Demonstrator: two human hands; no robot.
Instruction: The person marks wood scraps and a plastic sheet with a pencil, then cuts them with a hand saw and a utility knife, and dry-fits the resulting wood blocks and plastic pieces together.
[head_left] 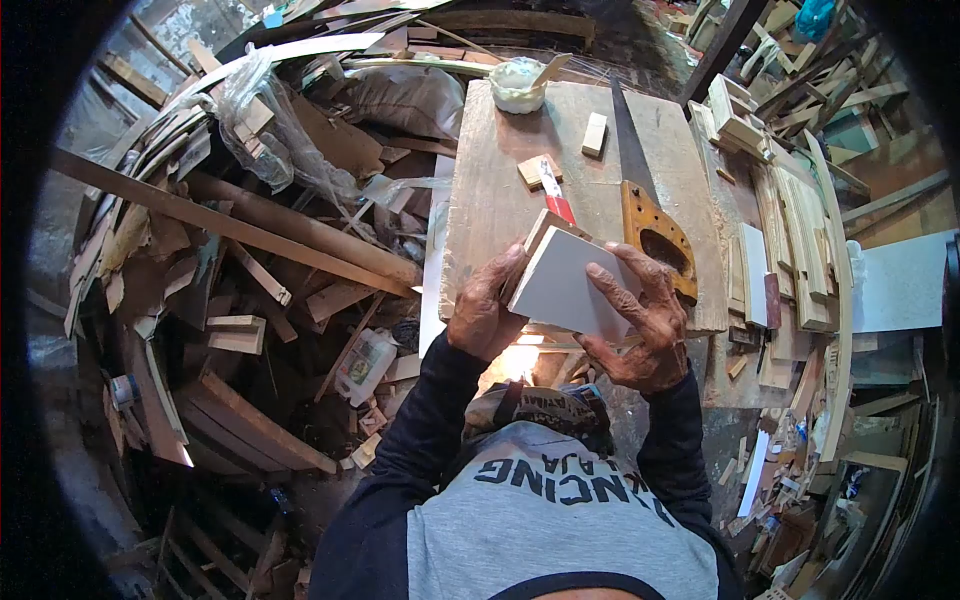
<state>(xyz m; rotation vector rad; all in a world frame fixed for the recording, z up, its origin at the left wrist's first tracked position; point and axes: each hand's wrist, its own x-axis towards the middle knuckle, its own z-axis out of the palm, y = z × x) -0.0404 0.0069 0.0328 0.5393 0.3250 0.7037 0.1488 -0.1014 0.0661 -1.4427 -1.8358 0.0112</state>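
Observation:
Between my two hands is a square panel piece with a white face [572,283] and a pale wood edge. A brown wooden piece [545,222] shows behind its upper left edge. My left hand [487,303] is closed round the left edge. On the other side, my right hand [645,322] grips the right edge, fingers lying over the white face and thumb low. Just beyond the panel lies a red-handled tool [557,208] with white smears, its tip over a small wood block [535,172]. A handsaw [655,235] with a wooden handle rests right of it.
The wooden workbench top [470,200] carries a bowl of white paste [517,88] with a stick in it, and another small block [595,134]. Scrap wood [240,400] and plastic sheeting [260,120] crowd the left. Stacked wood strips [795,240] lie at the right.

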